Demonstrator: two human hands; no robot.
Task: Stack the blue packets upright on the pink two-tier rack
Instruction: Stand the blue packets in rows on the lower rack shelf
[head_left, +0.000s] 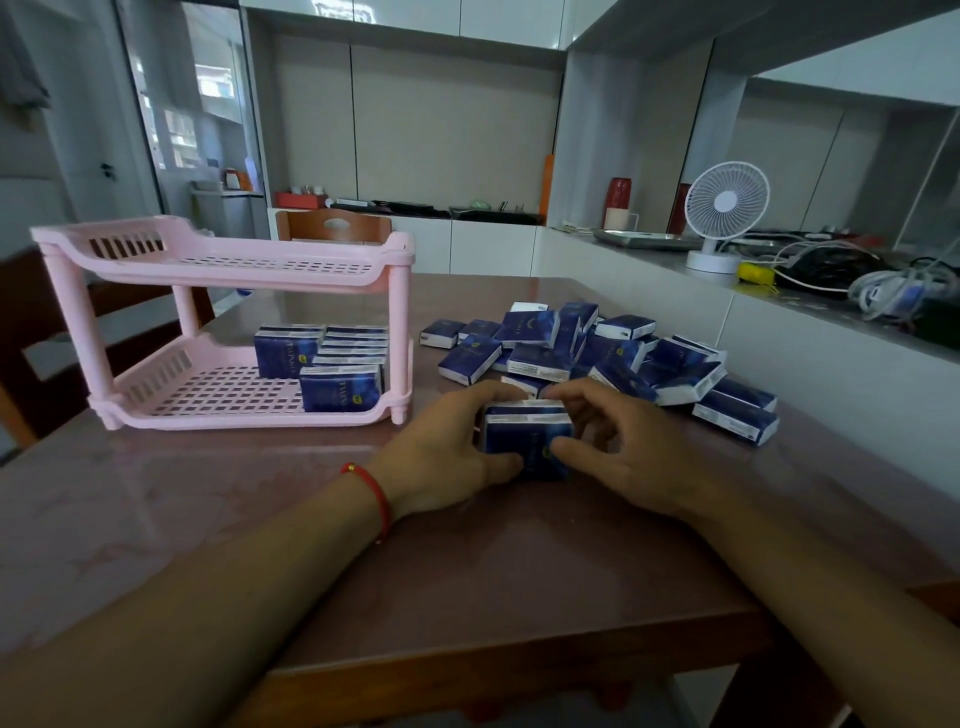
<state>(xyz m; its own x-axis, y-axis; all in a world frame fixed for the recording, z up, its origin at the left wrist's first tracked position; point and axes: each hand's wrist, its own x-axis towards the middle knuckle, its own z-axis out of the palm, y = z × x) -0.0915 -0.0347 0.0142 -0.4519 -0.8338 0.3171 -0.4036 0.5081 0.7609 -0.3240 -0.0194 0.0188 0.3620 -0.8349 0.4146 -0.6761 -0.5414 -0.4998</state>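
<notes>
Both the left hand (441, 457) and right hand (623, 447) grip a small bundle of blue packets (527, 441) upright on the bench (208, 519), while the pink rack (223, 322) holds a few on its lower tier and a loose pile (597, 353) waits.

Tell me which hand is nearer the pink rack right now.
Left. The left hand grips the held packets on the side facing the pink rack; the right hand grips their far side, toward the loose pile.

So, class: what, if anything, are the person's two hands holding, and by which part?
A small bunch of upright blue paper packets, squeezed between the left hand and right hand at its two ends, thumbs across the front.
</notes>
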